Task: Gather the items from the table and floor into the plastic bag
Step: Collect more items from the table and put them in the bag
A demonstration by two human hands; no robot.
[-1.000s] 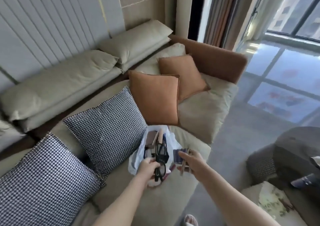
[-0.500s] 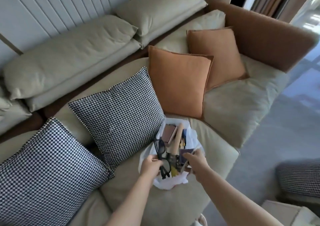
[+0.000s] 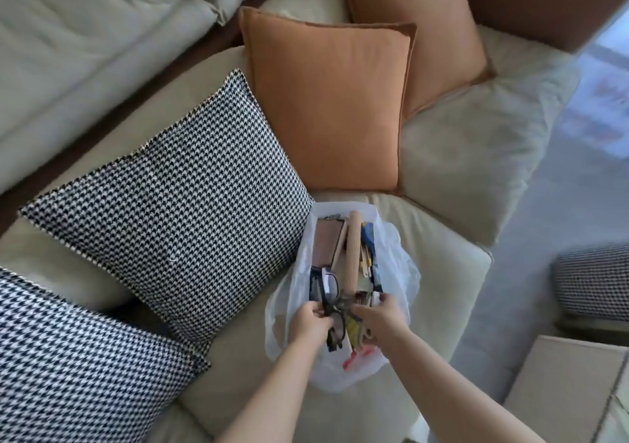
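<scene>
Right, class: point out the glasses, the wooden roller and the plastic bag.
glasses (image 3: 329, 286): head view, on the upper lens frame.
wooden roller (image 3: 353, 248): head view, on the middle of its length.
plastic bag (image 3: 396, 265): head view, on its right wall.

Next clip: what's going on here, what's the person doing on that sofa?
A person is packing loose items into a white plastic bag that lies open on the beige sofa. The left hand holds a pair of black glasses at the bag's mouth, and the right hand is at the mouth too, its grip hard to make out. A wooden rolling pin and a brown flat item already lie inside.
</scene>
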